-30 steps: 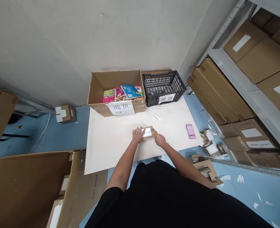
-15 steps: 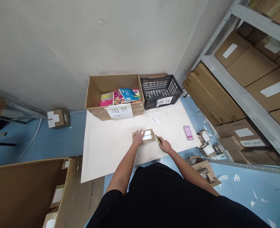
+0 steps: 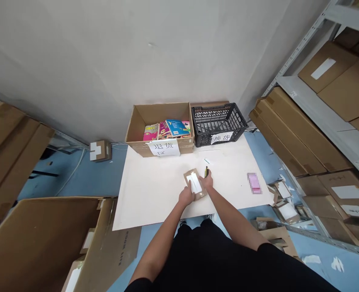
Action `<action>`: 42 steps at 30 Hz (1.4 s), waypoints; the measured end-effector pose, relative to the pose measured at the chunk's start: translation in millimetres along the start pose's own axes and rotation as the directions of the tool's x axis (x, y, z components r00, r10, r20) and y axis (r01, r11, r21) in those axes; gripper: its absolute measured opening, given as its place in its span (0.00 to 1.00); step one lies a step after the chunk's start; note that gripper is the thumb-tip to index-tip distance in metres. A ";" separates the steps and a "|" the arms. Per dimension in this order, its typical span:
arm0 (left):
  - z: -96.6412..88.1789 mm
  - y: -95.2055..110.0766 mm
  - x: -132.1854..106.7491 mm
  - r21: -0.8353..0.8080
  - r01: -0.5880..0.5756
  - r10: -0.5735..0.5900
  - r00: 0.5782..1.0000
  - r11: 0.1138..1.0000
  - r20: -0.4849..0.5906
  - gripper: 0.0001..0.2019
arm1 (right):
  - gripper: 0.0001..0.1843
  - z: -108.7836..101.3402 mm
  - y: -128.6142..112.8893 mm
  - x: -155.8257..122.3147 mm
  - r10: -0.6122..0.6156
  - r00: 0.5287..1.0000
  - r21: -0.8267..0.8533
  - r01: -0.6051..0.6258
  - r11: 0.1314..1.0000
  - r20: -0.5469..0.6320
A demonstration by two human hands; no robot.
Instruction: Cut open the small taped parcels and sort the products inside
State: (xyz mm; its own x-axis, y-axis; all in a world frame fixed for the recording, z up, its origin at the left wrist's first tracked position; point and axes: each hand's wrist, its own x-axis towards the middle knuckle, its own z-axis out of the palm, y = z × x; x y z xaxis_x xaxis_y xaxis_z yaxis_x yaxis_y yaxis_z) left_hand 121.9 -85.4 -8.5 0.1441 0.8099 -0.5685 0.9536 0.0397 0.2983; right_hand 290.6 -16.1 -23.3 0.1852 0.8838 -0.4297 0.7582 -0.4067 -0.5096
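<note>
A small flat brown package (image 3: 199, 194) with a white label lies tilted above the white table (image 3: 149, 190), or on it; I cannot tell which. My left hand (image 3: 187, 196) grips its lower left edge, thumb over the label. My right hand (image 3: 208, 180) is closed around a yellow and black box cutter (image 3: 206, 172) that points away from me. The thumb side of that hand is against the package's right edge. Whether the blade is out is too small to see.
Behind stand a cardboard box (image 3: 142, 149) of books (image 3: 175, 127) and a black plastic crate (image 3: 202, 140), both with paper signs. A pink blurred item (image 3: 254, 183) lies at the table's right. Shelves of cartons (image 3: 301, 129) rise on the right; a large open carton (image 3: 45, 239) stands lower left.
The package has turned from lying crosswise to pointing toward me. My left hand has moved to its near edge. My right hand has come against its side, with the box cutter now pointing away.
</note>
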 end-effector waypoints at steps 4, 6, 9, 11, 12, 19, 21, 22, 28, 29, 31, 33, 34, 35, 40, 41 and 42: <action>-10.4 -1.4 -1.4 0.103 -0.078 0.085 0.994 0.992 -0.068 0.30 | 0.47 -37.2 4.5 11.9 0.082 0.995 0.071 -0.077 0.994 -0.065; -13.9 3.5 4.5 0.173 -0.179 0.194 0.978 0.969 -0.072 0.31 | 0.43 -48.2 19.5 1.4 0.072 0.994 0.073 -0.066 0.995 -0.088; -13.7 11.7 18.1 0.233 -0.379 0.389 0.921 0.896 0.001 0.42 | 0.45 -44.9 50.4 -30.7 0.091 0.995 0.036 -0.089 0.995 -0.051; -10.9 14.6 27.2 0.221 -0.403 0.401 0.915 0.888 0.056 0.47 | 0.48 -33.9 69.4 -53.5 0.116 0.993 0.011 -0.116 0.993 0.019; -8.8 15.5 31.0 0.202 -0.378 0.371 0.926 0.903 0.073 0.49 | 0.49 -28.4 76.8 -62.5 0.132 0.990 0.006 -0.133 0.991 0.052; 16.9 43.8 34.2 0.219 0.009 0.005 0.998 0.976 -0.065 0.43 | 0.36 -42.5 86.2 -51.8 0.236 0.970 0.039 -0.239 0.970 0.056; 21.7 53.9 30.6 0.249 0.062 -0.043 0.996 0.967 -0.081 0.44 | 0.35 -57.2 84.4 -42.8 0.193 0.980 0.024 -0.194 0.981 0.055; 22.3 56.5 29.1 0.258 0.065 -0.045 0.996 0.964 -0.082 0.45 | 0.36 -63.4 84.0 -41.0 0.163 0.985 0.012 -0.164 0.986 0.062; 11.3 34.6 29.2 0.216 0.037 -0.001 0.987 0.976 -0.161 0.47 | 0.32 -72.9 81.4 -58.1 -0.084 0.981 -0.055 0.094 0.994 0.174; 10.4 28.6 29.8 0.197 0.031 0.005 0.984 0.980 -0.177 0.48 | 0.32 -71.6 79.6 -60.8 -0.103 0.975 -0.066 0.118 0.991 0.196; 10.9 19.1 30.6 0.160 0.016 0.015 0.981 0.987 -0.193 0.50 | 0.32 -69.0 74.2 -62.8 -0.114 0.967 -0.095 0.138 0.986 0.230; 13.4 14.4 31.2 0.134 0.008 0.018 0.981 0.991 -0.194 0.51 | 0.32 -67.6 67.2 -60.8 -0.106 0.962 -0.133 0.143 0.981 0.250; 14.8 13.8 31.5 0.127 0.010 0.015 0.981 0.992 -0.192 0.52 | 0.32 -67.4 63.4 -58.8 -0.100 0.961 -0.157 0.144 0.977 0.257; 16.0 14.1 31.8 0.124 0.016 0.008 0.981 0.992 -0.193 0.52 | 0.32 -67.5 59.7 -56.7 -0.096 0.960 -0.180 0.147 0.973 0.262; 18.4 21.2 32.4 0.135 0.063 -0.035 0.978 0.989 -0.205 0.52 | 0.37 -68.2 46.8 -53.9 -0.081 0.957 -0.295 0.166 0.941 0.279; 18.1 22.4 32.2 0.139 0.071 -0.041 0.978 0.988 -0.204 0.52 | 0.37 -67.9 46.3 -55.7 -0.077 0.955 -0.314 0.170 0.934 0.287; 17.5 23.4 32.0 0.144 0.079 -0.049 0.979 0.987 -0.200 0.53 | 0.37 -67.4 46.4 -58.2 -0.074 0.952 -0.333 0.175 0.927 0.297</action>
State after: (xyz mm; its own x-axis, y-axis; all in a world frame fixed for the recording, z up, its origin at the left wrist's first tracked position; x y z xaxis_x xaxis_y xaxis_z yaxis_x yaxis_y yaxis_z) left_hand 153.5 -68.8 -33.1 0.0416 0.9078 -0.4173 0.9900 0.0188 0.1396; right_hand 357.2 -70.8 28.3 -0.0651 0.8026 -0.5930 0.9430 -0.1449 -0.2996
